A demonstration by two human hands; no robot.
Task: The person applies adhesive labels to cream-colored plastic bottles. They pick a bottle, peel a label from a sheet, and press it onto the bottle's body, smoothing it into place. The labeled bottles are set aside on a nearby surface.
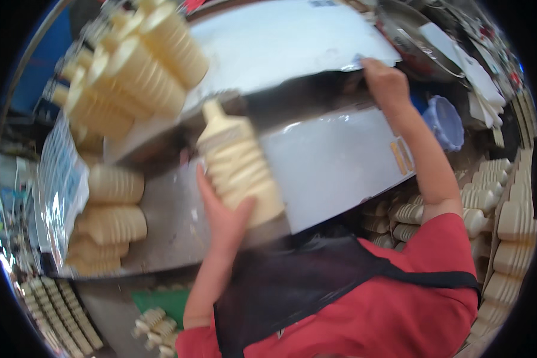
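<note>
In my left hand (224, 218) is a cream ribbed plastic bottle (238, 158), gripped near its base with the narrow neck tilted up and away from me. The fingers and thumb wrap its lower sides. My right hand (388, 83) reaches far forward, its fingers pinched at the near right corner of a white sheet (292, 45) on the raised rear surface. A small bluish patch shows beside those fingertips, too blurred to make out. Between my arms lies a second white sheet (334, 161) on the work table.
Cream bottles (143, 59) stand grouped at the back left; more lie stacked (110, 224) at the table's left end beside a shiny film-covered stack (65, 179). A blue-purple basin (444, 122) and metal pan (414, 42) sit right. Rows of bottles (513, 238) fill the right side.
</note>
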